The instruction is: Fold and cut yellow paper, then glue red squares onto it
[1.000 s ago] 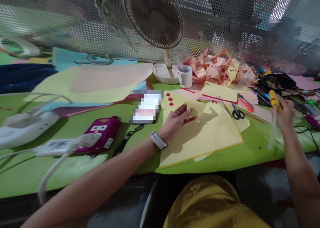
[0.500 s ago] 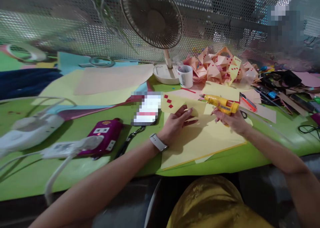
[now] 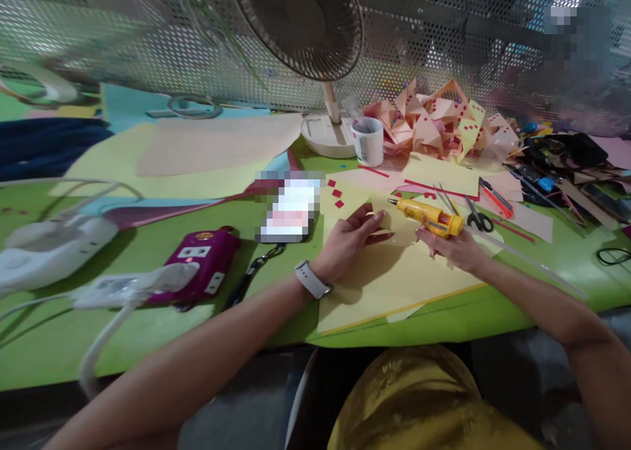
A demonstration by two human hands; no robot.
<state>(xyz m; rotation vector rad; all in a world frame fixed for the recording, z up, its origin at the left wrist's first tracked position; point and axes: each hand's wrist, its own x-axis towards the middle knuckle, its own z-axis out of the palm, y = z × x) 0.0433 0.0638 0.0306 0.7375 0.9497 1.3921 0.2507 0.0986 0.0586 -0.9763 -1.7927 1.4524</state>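
Observation:
My right hand grips a yellow glue gun, its nozzle pointing left toward a small folded piece of yellow paper. My left hand, with a white watch on the wrist, pinches that folded piece and holds it down on a large yellow sheet. A clear glue stick trails from the gun's rear to the right. The two hands are close together over the sheet on the green table.
A desk fan and a white cup stand behind, beside a pile of folded pink and yellow paper shapes. Scissors and a red cutter lie right. A purple device, power strip and cables lie left.
My right hand swung in from the far right with the glue gun and brought its nozzle beside the folded paper. My left hand stayed on the paper.

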